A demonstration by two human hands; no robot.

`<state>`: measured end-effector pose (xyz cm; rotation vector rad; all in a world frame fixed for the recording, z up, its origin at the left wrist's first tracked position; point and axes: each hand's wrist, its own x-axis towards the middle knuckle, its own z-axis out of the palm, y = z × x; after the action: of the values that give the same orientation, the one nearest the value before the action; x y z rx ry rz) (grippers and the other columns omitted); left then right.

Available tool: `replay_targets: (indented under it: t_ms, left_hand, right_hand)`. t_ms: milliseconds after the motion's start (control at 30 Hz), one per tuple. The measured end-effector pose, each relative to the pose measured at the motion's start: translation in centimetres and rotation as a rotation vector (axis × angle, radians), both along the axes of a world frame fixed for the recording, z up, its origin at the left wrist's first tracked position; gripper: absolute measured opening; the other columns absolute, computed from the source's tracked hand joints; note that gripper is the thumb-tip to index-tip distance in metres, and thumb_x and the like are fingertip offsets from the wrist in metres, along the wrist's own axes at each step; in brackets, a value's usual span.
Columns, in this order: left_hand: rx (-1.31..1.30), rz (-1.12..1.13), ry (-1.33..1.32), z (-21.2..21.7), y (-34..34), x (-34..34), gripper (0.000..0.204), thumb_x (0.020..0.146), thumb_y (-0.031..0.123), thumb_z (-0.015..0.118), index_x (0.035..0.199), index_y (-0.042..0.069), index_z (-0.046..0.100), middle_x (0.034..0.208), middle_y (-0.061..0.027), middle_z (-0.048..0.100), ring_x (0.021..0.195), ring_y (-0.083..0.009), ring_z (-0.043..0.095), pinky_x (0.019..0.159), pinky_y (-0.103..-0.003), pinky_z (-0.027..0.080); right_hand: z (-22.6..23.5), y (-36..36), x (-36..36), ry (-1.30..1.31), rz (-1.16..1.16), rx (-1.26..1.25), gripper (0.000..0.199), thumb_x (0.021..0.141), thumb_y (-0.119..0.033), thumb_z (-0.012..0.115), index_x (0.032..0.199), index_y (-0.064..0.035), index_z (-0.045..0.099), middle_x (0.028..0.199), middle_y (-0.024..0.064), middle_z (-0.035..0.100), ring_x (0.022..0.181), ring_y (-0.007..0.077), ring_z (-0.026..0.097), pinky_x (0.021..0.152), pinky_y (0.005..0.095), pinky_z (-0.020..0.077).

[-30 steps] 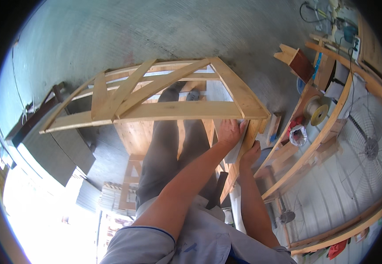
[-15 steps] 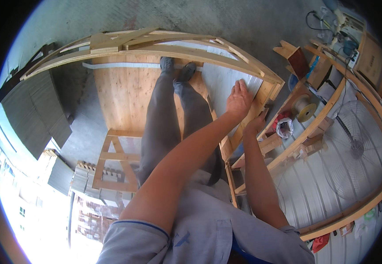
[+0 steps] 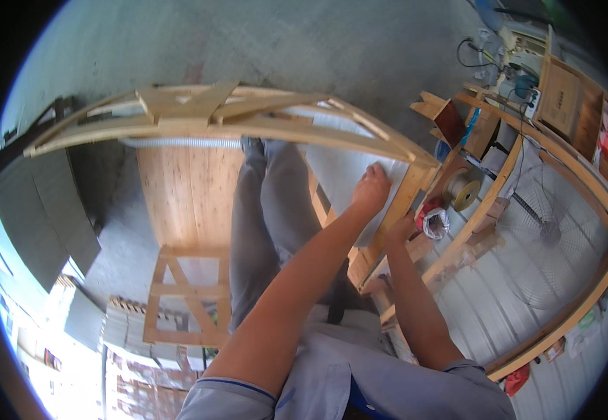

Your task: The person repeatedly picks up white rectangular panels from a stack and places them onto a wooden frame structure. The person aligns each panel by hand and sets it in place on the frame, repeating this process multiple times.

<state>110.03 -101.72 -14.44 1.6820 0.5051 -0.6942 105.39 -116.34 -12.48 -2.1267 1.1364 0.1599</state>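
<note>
- Left hand [image 3: 372, 189]: on the grey sheet [image 3: 333, 164], back of hand up, fingers bent near the sheet's right edge. Contact looks real; can't tell whether it pinches the edge or only presses.
- Right hand [image 3: 402, 228]: just outside the end board [image 3: 400, 198], lower and further right than the left hand. Fingers partly hidden; can't tell if it grips the board or something small.
- Sheet: at the right end of the wooden frame [image 3: 262, 127], inboard of the end board. Its upper part passes behind the frame's long rail.
- Frame: long rail runs crosswise ahead of the person, bowed by the lens. Slanted slats sit beyond it.
- Legs [image 3: 251, 217]: left of the sheet, feet at the frame's long rail.
- Plywood [image 3: 181, 192]: left of the legs, near side of the rail. Pale ribbed strip [image 3: 192, 143] along its far edge.
- Trestle [image 3: 192, 290]: diagonal brace, near side of the plywood.
- Right of the right hand: red and silver bag [image 3: 436, 224], near it. Spool [image 3: 466, 196] just beyond the bag.
- Further right: wooden rack [image 3: 487, 200], then fan [image 3: 546, 231]. Carton [image 3: 562, 98] upper right.
- Far left: large grey boards [image 3: 34, 217].
</note>
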Motion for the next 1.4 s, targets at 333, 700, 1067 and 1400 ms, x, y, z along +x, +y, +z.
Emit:
replay_targets:
  t_ms: [333, 700, 1067, 1400]
  left_hand:
    - [0.096, 0.003, -0.04, -0.3, -0.1, -0.6, 0.049, 0.089, 0.031, 0.056, 0.121, -0.004, 0.041, 0.117, -0.0217, 0.053, 0.109, -0.0344, 0.057, 0.09, -0.04, 0.049]
    - [0.161, 0.049, -0.063, -0.2, -0.8, -0.8, 0.05, 0.085, 0.028, 0.058, 0.118, -0.007, 0.044, 0.112, -0.0208, 0.054, 0.104, -0.0312, 0.059, 0.085, -0.037, 0.052]
    - [0.181, 0.012, -0.076, -0.2, -0.6, -1.2, 0.055, 0.087, 0.033, 0.057, 0.124, -0.005, 0.043, 0.117, -0.0201, 0.052, 0.105, -0.03, 0.057, 0.084, -0.04, 0.05]
    - [0.12, 0.075, -0.015, 0.7, -0.7, -2.3, 0.067, 0.09, 0.042, 0.051, 0.136, -0.005, 0.035, 0.141, -0.0241, 0.039, 0.126, -0.0358, 0.043, 0.101, -0.042, 0.041]
  right_hand:
    - [-1.3, -2.6, -0.1, 0.161, 0.152, -0.099, 0.046, 0.095, -0.04, 0.044, 0.119, -0.0037, 0.059, 0.114, 0.0126, 0.064, 0.096, 0.0283, 0.064, 0.085, 0.0355, 0.051]
    - [-6.8, -11.8, -1.7, 0.118, 0.123, 0.222, 0.054, 0.097, -0.047, 0.035, 0.13, -0.0067, 0.049, 0.125, 0.0121, 0.056, 0.111, 0.0285, 0.057, 0.094, 0.0382, 0.0471]
    - [-3.1, -5.9, -0.5, 0.192, 0.342, -0.06, 0.045, 0.097, -0.037, 0.04, 0.125, -0.0031, 0.052, 0.116, 0.0111, 0.06, 0.1, 0.0258, 0.061, 0.085, 0.0342, 0.0509]
    - [-2.5, -2.7, -0.6, -0.033, 0.243, -0.169, 0.033, 0.087, -0.031, 0.058, 0.098, 0.0001, 0.063, 0.096, 0.018, 0.066, 0.085, 0.0315, 0.065, 0.073, 0.0372, 0.0511]
